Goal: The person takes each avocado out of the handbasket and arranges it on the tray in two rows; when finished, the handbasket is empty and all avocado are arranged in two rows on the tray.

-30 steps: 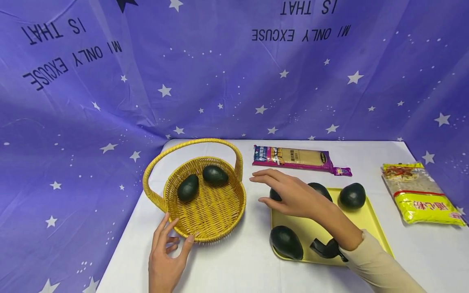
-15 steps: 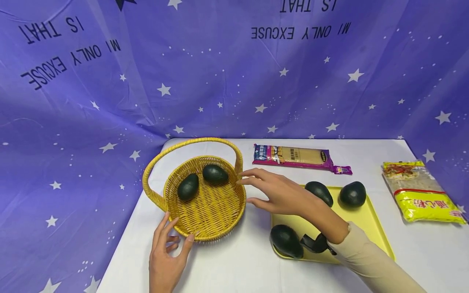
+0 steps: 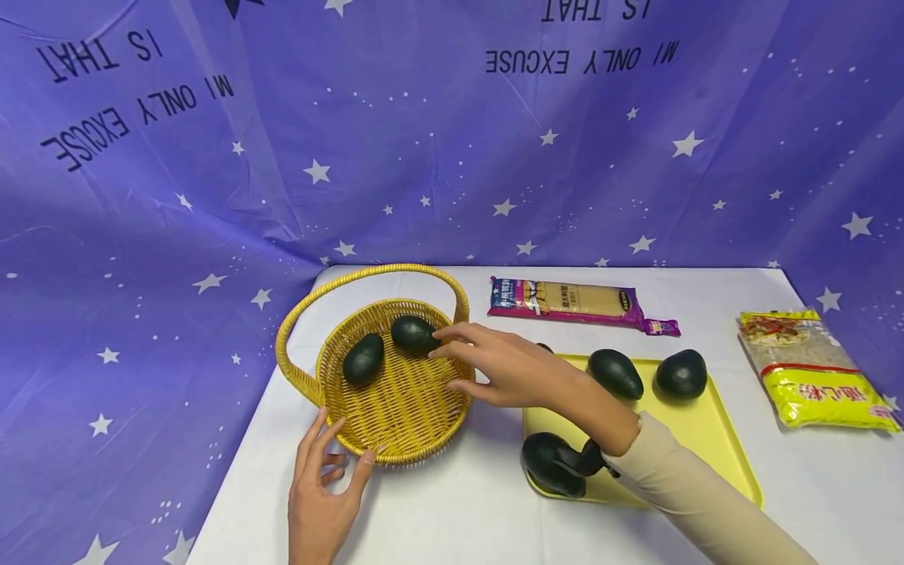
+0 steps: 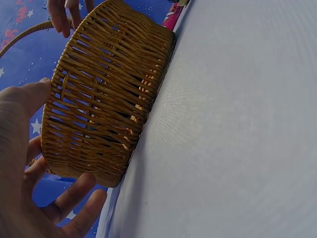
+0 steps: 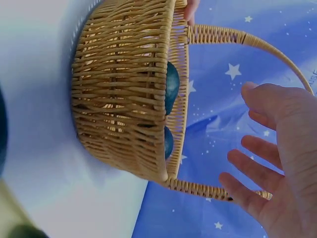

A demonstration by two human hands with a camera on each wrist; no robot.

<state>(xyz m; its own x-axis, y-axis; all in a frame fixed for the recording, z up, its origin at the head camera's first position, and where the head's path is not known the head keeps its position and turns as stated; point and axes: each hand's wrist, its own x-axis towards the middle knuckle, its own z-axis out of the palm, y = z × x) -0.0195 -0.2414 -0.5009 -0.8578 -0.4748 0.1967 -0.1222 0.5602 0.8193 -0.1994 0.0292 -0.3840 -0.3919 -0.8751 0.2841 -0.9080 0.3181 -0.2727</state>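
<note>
A yellow wicker basket (image 3: 424,457) with an arched handle holds two dark green avocados, one at its left side (image 3: 363,360) and one at the back (image 3: 414,335). My left hand (image 3: 321,502) touches the basket's front-left rim, its fingers loosely spread; in the left wrist view the thumb lies against the rim. Over the basket's right rim hovers my right hand (image 3: 501,369), fingers relaxed and holding nothing. Its fingertips reach near the back avocado; whether they touch it is unclear. In the right wrist view that hand (image 5: 285,148) appears apart from the basket wall (image 5: 121,89).
On the right, a yellow tray (image 3: 706,439) carries several more avocados, one mostly hidden behind my right hand. A purple pasta packet (image 3: 572,303) lies behind it, and a yellow food bag (image 3: 812,373) lies farther right. Purple star-printed cloth (image 3: 452,157) hangs behind the white table.
My right hand has moved left from above the tray to over the basket's right rim. The left hand and basket have stayed in place.
</note>
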